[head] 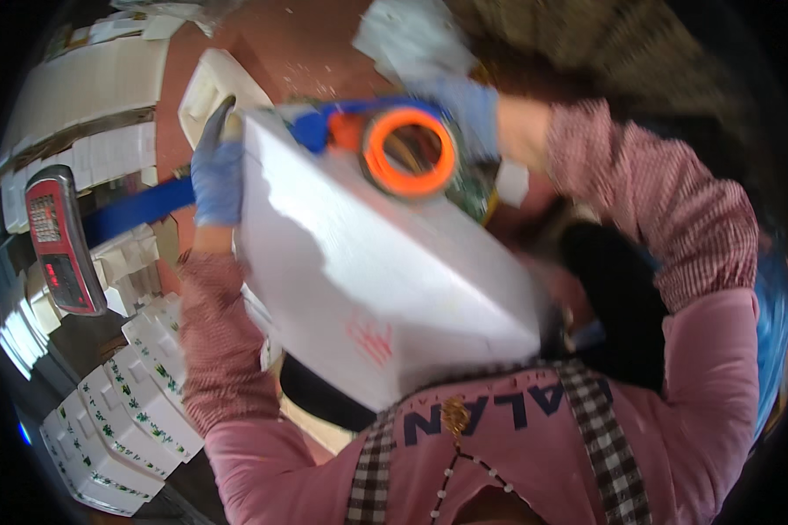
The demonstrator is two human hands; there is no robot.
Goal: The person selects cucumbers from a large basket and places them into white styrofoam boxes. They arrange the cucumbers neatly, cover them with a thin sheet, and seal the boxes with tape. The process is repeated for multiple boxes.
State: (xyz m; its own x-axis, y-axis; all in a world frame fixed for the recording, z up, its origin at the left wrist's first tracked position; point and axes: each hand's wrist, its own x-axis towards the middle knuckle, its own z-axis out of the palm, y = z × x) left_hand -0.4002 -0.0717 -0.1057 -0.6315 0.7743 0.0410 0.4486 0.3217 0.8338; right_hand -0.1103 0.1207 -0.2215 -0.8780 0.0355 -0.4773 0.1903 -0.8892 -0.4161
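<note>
A white foam box (394, 282) with a red handwritten mark on one face stands tilted against my chest. My left hand (218, 177), in a blue glove, grips its far left corner, thumb up. In my gloved right hand (463, 115) is a blue tape dispenser (381, 104) carrying a roll of tape (410, 152) with an orange core. The dispenser lies over the upper edge of the box. Blur hides whether the tape touches the foam, and the roll covers part of my right fingers.
To the left, a weighing-scale display (59, 239) with keypad and lit red digits stands on a blue post (138, 209). Stacked white foam boxes with green leaf prints (115, 426) fill the lower left. Another foam container (220, 88) and a pale plastic sheet (414, 39) lie beyond the box.
</note>
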